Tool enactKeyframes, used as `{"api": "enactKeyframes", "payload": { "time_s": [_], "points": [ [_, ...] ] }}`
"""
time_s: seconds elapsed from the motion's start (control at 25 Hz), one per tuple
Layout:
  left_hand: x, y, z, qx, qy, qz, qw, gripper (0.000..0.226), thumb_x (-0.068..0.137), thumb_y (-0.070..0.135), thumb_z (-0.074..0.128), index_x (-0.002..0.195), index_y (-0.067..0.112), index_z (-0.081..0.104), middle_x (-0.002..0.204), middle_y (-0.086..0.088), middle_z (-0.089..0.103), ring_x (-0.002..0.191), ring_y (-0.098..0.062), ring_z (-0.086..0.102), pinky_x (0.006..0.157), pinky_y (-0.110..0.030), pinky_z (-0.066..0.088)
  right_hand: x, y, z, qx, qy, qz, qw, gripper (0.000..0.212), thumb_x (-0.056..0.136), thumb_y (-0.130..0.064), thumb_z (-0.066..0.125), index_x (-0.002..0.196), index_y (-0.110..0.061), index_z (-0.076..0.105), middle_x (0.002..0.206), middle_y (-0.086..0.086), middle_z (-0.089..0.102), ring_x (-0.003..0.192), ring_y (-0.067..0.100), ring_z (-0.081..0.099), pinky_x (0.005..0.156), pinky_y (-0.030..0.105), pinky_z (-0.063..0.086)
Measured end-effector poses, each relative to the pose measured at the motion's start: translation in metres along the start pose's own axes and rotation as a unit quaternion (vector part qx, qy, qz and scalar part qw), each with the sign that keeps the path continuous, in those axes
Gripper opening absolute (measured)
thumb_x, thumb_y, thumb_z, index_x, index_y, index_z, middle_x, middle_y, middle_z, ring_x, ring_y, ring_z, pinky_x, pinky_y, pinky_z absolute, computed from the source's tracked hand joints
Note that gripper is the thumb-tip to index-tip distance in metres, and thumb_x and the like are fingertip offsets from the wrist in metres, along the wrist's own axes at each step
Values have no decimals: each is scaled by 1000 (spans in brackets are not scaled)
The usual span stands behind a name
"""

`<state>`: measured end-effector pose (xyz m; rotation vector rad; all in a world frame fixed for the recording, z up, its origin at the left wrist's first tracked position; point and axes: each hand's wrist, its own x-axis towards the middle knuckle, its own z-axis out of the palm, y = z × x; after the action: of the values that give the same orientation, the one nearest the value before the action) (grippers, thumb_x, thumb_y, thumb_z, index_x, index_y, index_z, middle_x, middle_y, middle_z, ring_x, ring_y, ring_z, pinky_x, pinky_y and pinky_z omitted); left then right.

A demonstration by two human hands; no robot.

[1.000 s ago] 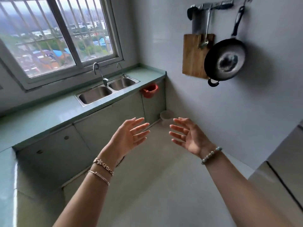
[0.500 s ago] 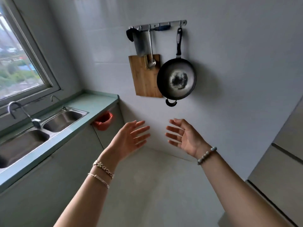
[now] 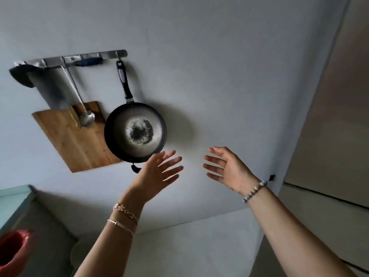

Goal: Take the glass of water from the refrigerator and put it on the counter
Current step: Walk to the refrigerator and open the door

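The refrigerator [image 3: 337, 120] stands at the right edge of the head view, beige, with its doors closed and a dark seam between upper and lower door. No glass of water is in sight. My left hand [image 3: 157, 174] and my right hand [image 3: 229, 168] are raised in front of the grey wall, palms facing each other, fingers spread, both holding nothing. My right hand is to the left of the refrigerator, apart from it. A corner of the pale green counter [image 3: 14, 196] shows at the lower left.
On the wall hang a metal rail [image 3: 75, 58], a black frying pan [image 3: 135, 132], a wooden cutting board [image 3: 77, 140] and a ladle [image 3: 85, 116]. A red bag [image 3: 12, 252] hangs at the bottom left below the counter. Light floor lies beneath my arms.
The view has swung to the right: window and sink have left the picture, the hanging pan has shifted left, and the refrigerator fills more of the right side. Both hands stay open.
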<state>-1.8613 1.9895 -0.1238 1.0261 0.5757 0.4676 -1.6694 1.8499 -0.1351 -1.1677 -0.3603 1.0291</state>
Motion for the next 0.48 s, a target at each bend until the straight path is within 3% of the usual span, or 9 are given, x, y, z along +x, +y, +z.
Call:
{"api": "enactKeyframes", "payload": {
  "time_s": [0.24, 0.48],
  "points": [
    [111, 38, 47, 40, -180, -68, 980, 32, 94, 34, 48, 115, 22, 68, 123, -5, 71, 110, -29, 66, 106, -43, 42, 5, -43, -22, 46, 168, -88, 981, 19, 89, -37, 59, 99, -26, 71, 101, -1, 74, 88, 20, 71, 80, 35, 52],
    [146, 15, 151, 49, -330, -133, 933, 32, 95, 39, 47, 111, 23, 69, 117, -4, 74, 110, -28, 66, 106, -43, 43, -54, -65, -65, 77, 304, -155, 937, 20, 90, -37, 58, 103, -27, 70, 103, -2, 73, 88, 18, 70, 80, 34, 52]
  ]
}}
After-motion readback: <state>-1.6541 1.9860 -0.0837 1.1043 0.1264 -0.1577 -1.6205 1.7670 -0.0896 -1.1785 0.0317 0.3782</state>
